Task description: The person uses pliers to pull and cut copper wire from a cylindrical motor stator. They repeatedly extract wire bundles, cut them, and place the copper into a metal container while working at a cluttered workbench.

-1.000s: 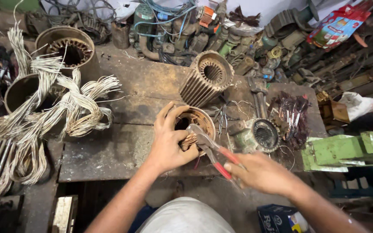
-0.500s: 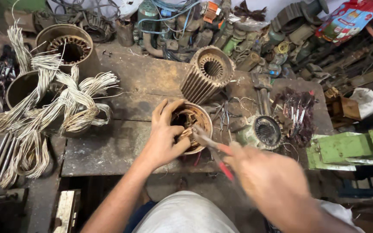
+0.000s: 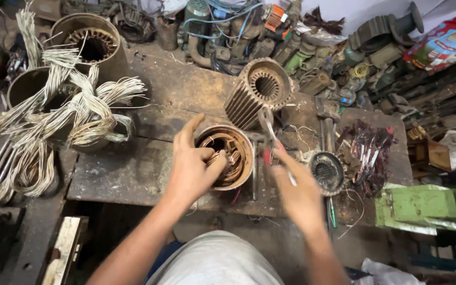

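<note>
Stator housing (image 3: 231, 157) with copper windings sits at the workbench's (image 3: 122, 174) centre of frame, your left hand (image 3: 193, 166) clutching its rim while your right hand (image 3: 299, 192) grasps red-handled pliers (image 3: 270, 132).

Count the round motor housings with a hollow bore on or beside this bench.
4 clear ones: the rusty stator under the left hand, the finned housing behind it, and two drum housings at far left. The rear clutter may hide more.

Rusty matt metal stator (image 3: 238, 153), glossy copper windings (image 3: 231, 158), rough worn wooden bench (image 3: 133, 174)
</note>
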